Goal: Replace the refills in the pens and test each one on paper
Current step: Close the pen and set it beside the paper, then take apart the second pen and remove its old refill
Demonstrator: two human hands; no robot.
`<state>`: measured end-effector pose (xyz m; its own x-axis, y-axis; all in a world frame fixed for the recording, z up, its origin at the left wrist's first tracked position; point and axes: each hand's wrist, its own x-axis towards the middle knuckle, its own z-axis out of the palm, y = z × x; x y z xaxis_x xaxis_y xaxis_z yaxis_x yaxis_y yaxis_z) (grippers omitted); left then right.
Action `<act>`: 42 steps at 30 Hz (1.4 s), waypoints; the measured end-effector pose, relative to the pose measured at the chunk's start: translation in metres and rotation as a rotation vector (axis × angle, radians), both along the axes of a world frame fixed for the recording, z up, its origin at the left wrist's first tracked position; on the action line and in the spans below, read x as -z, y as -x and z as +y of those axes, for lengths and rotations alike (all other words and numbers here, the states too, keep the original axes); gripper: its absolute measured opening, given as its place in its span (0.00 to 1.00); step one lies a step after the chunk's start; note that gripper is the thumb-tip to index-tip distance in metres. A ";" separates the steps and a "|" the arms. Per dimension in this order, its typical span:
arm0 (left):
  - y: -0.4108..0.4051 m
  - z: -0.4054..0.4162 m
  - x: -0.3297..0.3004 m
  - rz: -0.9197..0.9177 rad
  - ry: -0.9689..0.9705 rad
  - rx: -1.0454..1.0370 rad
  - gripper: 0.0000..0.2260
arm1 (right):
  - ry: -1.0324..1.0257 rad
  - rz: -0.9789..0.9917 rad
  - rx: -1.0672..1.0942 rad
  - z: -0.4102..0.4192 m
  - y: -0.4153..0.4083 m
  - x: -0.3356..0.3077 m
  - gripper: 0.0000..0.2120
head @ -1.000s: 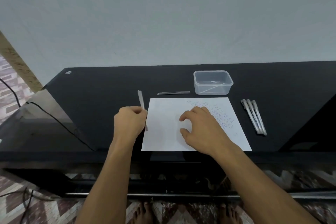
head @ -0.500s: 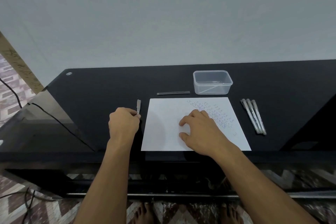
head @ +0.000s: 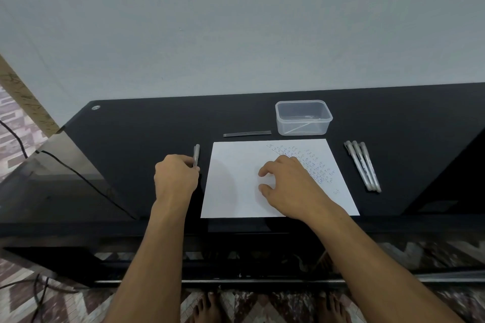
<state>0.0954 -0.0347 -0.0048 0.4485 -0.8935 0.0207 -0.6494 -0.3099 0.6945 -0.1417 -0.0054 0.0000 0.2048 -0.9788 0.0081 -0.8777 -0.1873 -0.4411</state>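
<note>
A white sheet of paper (head: 236, 181) lies on the black table (head: 147, 134), with blue handwriting on its right half. My left hand (head: 175, 181) grips a grey pen (head: 196, 155) just left of the paper, low over the table; only the pen's far end shows. My right hand (head: 291, 186) rests on the middle of the paper with its fingers spread. Three white pens (head: 363, 165) lie side by side to the right of the paper. A few thin dark refills (head: 246, 134) lie beyond the paper's far edge.
A clear plastic box (head: 304, 118) stands behind the paper with one thin stick inside. The table's left end is a slanted glass panel (head: 65, 165). A wall rises right behind the table. Cables run across the patterned floor at left.
My left hand has carried the pen left off the paper's edge and lowered it toward the table. My right hand has stayed on the paper.
</note>
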 end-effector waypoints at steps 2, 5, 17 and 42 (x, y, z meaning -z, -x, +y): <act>0.002 -0.001 0.000 0.011 0.001 0.010 0.09 | 0.000 0.002 0.001 0.000 0.000 0.001 0.17; 0.005 -0.002 0.002 0.028 0.011 0.029 0.10 | 0.011 -0.002 0.004 -0.001 0.000 0.003 0.16; 0.033 -0.001 0.000 -0.177 0.086 0.307 0.10 | 0.094 -0.024 0.376 -0.018 0.041 -0.010 0.17; 0.074 0.007 0.000 -0.234 0.005 0.574 0.23 | 0.062 -0.445 0.512 -0.023 0.065 -0.025 0.09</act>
<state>0.0210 -0.0276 -0.0044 -0.1209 -0.9905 0.0650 -0.8468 0.1371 0.5139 -0.2066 -0.0282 0.0253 -0.3201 -0.9464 0.0438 -0.5999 0.1668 -0.7825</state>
